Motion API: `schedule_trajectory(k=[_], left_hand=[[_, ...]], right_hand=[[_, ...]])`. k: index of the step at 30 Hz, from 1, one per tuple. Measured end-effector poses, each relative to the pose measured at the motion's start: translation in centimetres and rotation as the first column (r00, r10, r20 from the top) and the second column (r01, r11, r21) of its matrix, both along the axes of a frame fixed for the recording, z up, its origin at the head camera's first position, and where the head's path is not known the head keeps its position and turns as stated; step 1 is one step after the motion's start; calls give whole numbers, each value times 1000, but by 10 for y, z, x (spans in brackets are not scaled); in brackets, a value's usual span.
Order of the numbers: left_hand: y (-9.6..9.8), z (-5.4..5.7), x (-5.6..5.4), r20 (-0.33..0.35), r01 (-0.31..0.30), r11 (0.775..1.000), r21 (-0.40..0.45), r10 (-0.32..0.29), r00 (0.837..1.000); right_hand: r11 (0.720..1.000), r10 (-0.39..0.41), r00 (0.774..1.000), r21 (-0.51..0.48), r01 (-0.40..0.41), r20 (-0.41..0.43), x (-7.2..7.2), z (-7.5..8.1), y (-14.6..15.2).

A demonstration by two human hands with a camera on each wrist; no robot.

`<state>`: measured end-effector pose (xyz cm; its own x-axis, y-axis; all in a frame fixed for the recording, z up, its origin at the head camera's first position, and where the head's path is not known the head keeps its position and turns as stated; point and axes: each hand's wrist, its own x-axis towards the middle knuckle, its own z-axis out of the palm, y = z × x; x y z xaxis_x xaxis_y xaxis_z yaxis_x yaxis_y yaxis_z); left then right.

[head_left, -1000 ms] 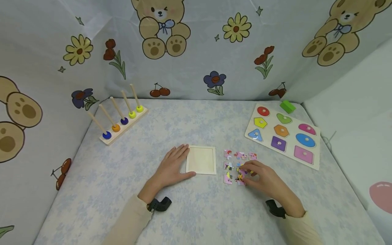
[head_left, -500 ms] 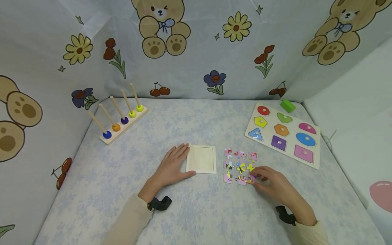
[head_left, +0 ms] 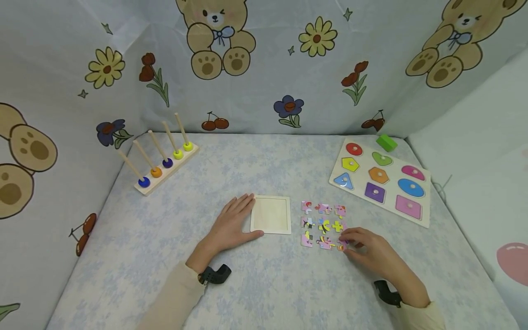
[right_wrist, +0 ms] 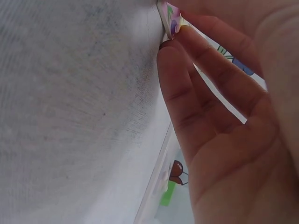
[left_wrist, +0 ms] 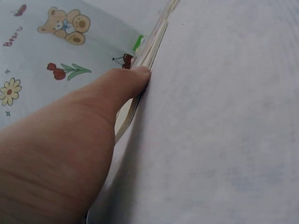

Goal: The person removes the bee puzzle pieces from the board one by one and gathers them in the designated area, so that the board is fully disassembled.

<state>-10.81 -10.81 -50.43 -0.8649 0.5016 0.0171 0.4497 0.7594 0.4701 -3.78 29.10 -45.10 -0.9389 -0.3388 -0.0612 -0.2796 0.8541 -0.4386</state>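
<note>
My left hand (head_left: 232,224) lies at the left side of a small, square wooden puzzle tray (head_left: 290,215). Its straight fingers touch the tray's upper left corner and the thumb reaches the lower left one; the left wrist view shows the thumb (left_wrist: 133,80) against the tray's edge. To the right, pink and yellow jigsaw pieces (head_left: 324,225) lie in loose rows. With bent fingers, my right hand (head_left: 371,252) pinches the jigsaw piece (head_left: 342,247) at the lower right corner of these rows. In the right wrist view, that piece (right_wrist: 169,18) is partly hidden by fingers.
A shape-knob board (head_left: 379,183) lies at the back right, a green block (head_left: 387,143) just behind it. At the back left stands a wooden peg stand (head_left: 169,172) with coloured beads. Curtains with printed bears (head_left: 222,41) enclose the table (head_left: 255,160).
My right hand has moved right and toward me, from the middle column of pieces to the lower right corner, uncovering the pieces there. The left hand and tray have stayed put.
</note>
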Motion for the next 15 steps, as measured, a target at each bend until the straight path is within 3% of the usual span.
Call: schedule_trajectory(k=[15], left_hand=[[0,1,0,-8,5,1000,8,-5,1000]], right_hand=[[999,12,999,-32,-13,-35,-2,3,0]])
